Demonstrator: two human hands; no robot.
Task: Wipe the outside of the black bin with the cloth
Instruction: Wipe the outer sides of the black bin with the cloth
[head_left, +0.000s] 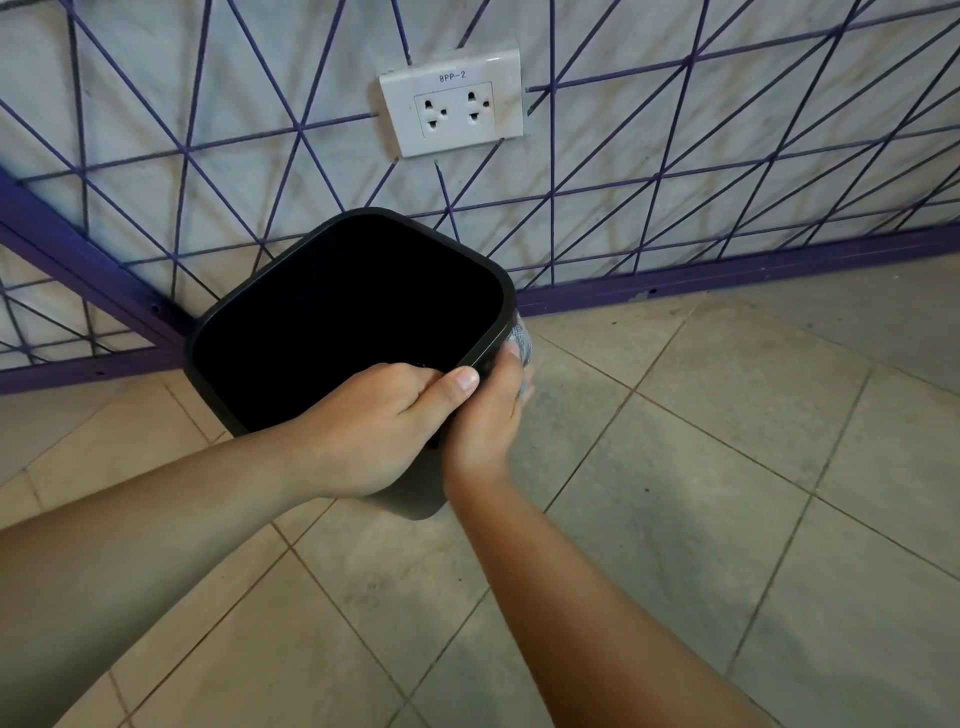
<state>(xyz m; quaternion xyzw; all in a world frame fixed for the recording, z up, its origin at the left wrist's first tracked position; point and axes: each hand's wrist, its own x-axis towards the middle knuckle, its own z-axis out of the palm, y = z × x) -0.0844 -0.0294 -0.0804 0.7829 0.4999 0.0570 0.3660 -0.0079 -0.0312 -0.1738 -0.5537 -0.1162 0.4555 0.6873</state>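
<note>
A black bin (332, 322) with rounded corners stands on the tiled floor by the wall, its dark open mouth facing me. My left hand (384, 426) grips its near rim, thumb lying along the edge and fingers inside. My right hand (488, 415) presses a grey cloth (522, 345) against the bin's outer right side, just below the rim. Only a small bunched part of the cloth shows past my fingers; the rest is hidden behind my hand and the bin.
A white wall with a purple line pattern rises right behind the bin, ending in a purple skirting board (727, 275). A white double socket (452, 104) sits above the bin. Beige floor tiles (701, 467) spread to the right and toward me.
</note>
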